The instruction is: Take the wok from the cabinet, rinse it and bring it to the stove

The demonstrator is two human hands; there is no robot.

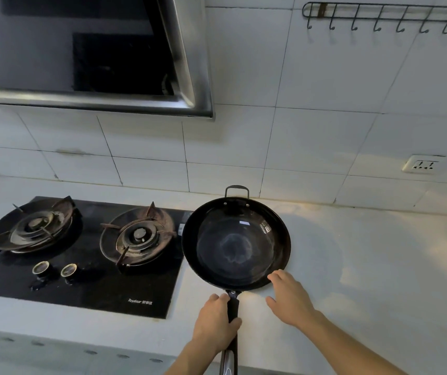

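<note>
Just ahead of the left hand [218,320], clamped round its handle, the wok [235,243] sits over the worktop [365,266]. Right hand [290,296], fingers loose and apart, touches the rim's near edge. Stove [81,288] lies just left of both hands.

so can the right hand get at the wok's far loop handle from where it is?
Probably yes. The right hand is open by the wok near rim; the loop handle sits at the far rim with bare counter alongside. Nothing blocks it; the left hand holds the long handle.
</note>
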